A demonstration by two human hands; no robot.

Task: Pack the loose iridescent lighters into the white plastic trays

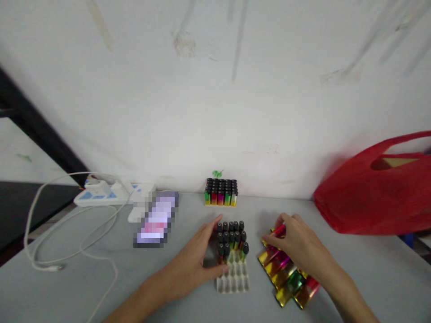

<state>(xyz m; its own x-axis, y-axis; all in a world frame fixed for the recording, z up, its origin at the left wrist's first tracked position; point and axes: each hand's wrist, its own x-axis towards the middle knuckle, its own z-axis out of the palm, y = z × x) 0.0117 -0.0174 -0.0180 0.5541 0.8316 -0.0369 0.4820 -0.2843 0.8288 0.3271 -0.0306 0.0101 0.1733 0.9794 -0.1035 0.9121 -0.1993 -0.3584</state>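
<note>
A white slotted tray (235, 280) lies on the grey table, its far rows filled with upright black-capped lighters (232, 237). My left hand (198, 258) cups the tray's left side, thumb and fingers curled against it. My right hand (296, 244) is pinched on a red lighter (279, 230) above a heap of shiny coloured lighters (286, 280) lying to the right of the tray. A second tray (221, 192), full of lighters, stands at the back by the wall.
A red plastic bag (377, 193) sits at the right against the wall. A phone (156, 220), a white power strip (107, 193) and a looping white cable (50, 233) occupy the left side of the table (370, 269).
</note>
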